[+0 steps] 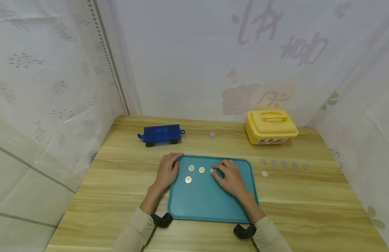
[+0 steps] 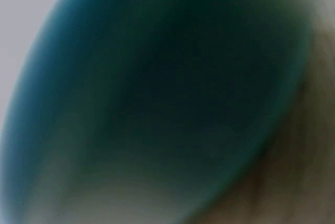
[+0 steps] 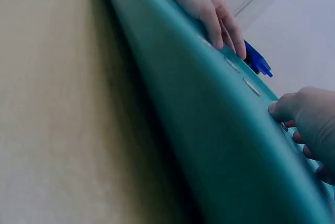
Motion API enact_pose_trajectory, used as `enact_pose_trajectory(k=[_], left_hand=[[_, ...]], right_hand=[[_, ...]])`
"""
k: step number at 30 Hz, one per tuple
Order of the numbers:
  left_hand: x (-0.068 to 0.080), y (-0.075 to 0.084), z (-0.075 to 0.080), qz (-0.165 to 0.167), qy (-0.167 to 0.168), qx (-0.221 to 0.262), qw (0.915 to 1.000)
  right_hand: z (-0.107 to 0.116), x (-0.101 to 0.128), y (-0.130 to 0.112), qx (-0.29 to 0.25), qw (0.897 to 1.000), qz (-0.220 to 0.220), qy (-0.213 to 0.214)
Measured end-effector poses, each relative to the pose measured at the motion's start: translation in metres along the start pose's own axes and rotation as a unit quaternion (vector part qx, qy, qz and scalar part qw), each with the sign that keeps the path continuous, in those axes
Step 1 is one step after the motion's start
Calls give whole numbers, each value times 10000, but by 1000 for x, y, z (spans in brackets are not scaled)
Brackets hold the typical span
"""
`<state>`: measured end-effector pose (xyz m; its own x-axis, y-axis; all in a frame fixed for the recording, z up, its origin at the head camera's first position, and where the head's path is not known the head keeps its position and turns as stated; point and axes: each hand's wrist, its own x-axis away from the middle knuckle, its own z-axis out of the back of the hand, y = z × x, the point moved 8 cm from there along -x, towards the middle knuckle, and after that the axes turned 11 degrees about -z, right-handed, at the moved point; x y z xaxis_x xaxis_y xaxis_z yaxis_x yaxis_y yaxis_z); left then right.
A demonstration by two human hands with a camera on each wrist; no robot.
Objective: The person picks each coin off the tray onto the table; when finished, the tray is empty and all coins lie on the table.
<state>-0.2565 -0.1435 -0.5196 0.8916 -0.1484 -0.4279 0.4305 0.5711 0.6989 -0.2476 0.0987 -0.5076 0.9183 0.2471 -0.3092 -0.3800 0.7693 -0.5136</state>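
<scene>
On the pale wooden desk (image 1: 118, 196) lies a flat teal plastic tray (image 1: 207, 203) with rounded corners, and both of the person's hands are at its far end. Their right hand (image 1: 230, 178) rests on the tray with fingers curled, the fingertips pinching a small silver coin (image 1: 213, 170); the right wrist view shows the curled fingers (image 3: 285, 110) pressed down to the tray surface there. Three more silver coins sit on the tray beside it: two in line to its left (image 1: 201, 170) (image 1: 191, 168) and one a little nearer the person (image 1: 188, 180). Their left hand (image 1: 169, 169) lies at the tray's far left corner, fingers fairly straight and laid over the rim, holding nothing. The left wrist view is only a teal blur.

Off the tray to the right, a row of loose silver coins (image 1: 284, 163) lies on the desk, with one more coin (image 1: 264, 173) just nearer. Further back stands a yellow plastic box with a handled lid (image 1: 270, 127), a tiny purple cube (image 1: 212, 134) near the middle, and a blue toy wagon on black wheels (image 1: 161, 134) to the left. White patterned curtains (image 1: 55, 87) hang round the desk.
</scene>
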Motion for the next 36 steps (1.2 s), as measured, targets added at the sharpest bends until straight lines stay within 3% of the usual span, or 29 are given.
enact_pose_trajectory(k=[7,11,21,31,36], left_hand=[[2,1,1,46,0,25,10000],[3,1,2,54,25,3,10000],[3,-1,2,67,-6,5,10000],[2,-1,0,55,-12,1,10000],[1,-1,-2,65,-29,-25,10000]], right_hand=[[-5,1,7,-304,9983,-386,-305],[-6,1,8,-435,9978,-373,-339],[-2,4,-5,-433,9978,476,-159],[-5,4,2,-596,9970,18,-501],[-4,4,4,-747,9962,-55,-444]])
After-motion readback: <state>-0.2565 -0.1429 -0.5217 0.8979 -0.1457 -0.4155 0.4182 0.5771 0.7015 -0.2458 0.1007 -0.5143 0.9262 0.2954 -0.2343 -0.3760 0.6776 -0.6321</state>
